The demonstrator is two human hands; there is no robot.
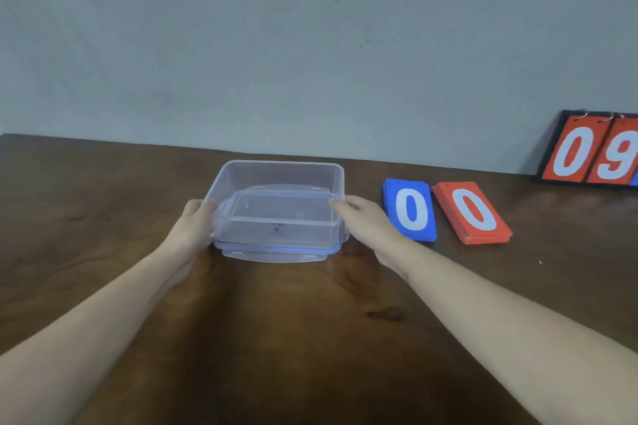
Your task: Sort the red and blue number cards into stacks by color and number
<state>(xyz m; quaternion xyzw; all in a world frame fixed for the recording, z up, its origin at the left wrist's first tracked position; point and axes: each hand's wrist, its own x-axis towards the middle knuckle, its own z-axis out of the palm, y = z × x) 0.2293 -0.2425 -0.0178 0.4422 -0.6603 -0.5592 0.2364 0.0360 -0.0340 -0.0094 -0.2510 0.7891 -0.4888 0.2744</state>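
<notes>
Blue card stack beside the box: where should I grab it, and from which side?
Pinch the blue card stack across its long left and right edges, coming from above. It lies flat on the table, with gaps on both sides, toward the clear box and the red stack.

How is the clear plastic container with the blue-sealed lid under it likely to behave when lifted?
The clear plastic container looks empty, so it is probably light. Its thin walls may flex a little where the left hand and right hand hold its sides. The blue-sealed lid beneath looks unlatched, so it may stay behind.
</notes>
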